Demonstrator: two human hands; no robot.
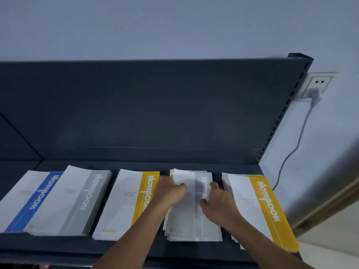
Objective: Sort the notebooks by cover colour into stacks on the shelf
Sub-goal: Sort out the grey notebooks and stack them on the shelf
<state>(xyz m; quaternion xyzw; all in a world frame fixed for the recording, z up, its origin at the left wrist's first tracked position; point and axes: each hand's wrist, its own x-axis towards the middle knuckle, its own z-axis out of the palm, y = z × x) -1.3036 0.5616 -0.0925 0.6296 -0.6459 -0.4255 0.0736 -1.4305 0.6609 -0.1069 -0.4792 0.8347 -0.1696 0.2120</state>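
Note:
Several notebook stacks lie in a row on the dark shelf (136,247). From the left: a blue-banded notebook (33,200), a grey-banded stack (77,200) overlapping it, a yellow-banded stack (124,202), a grey-banded stack (190,220) and a yellow-banded stack (258,208) at the right end. Both hands are on the middle grey stack. My left hand (169,191) grips its top notebook at the left edge. My right hand (215,197) pinches the blurred top cover near its grey band.
The shelf's dark back panel (155,105) rises behind the stacks, with a slotted upright (287,105) at the right. A wall socket (316,86) with a plug and a hanging grey cable (297,144) is on the wall to the right.

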